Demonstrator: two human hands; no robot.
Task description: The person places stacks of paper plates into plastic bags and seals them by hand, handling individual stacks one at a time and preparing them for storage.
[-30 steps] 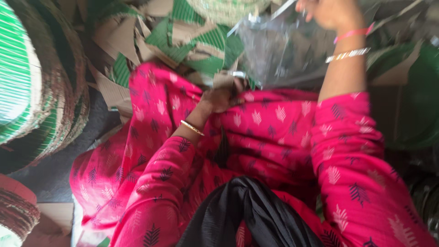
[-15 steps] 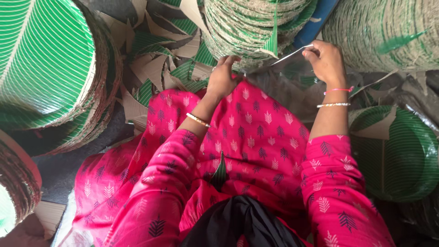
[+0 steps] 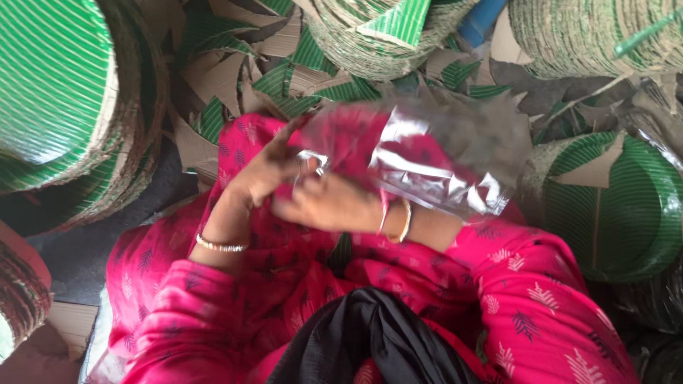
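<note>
Green plate stacks (image 3: pixel 64 107) and card scraps (image 3: pixel 284 71) crowd the floor around the lap. The left hand (image 3: pixel 267 171) and right hand (image 3: pixel 331 203) meet there, both pinching the mouth of a clear bag (image 3: pixel 427 160). The bag looks empty, with nothing packed in it yet.

Both hands blurred — left hand (image 3: pixel 265 174) and right hand (image 3: pixel 329 205) grip unclear. Clear plastic bag (image 3: pixel 427 160) smeared, its contents unreadable. Plate stacks (image 3: pixel 64 107) cut off by frame edges.
</note>
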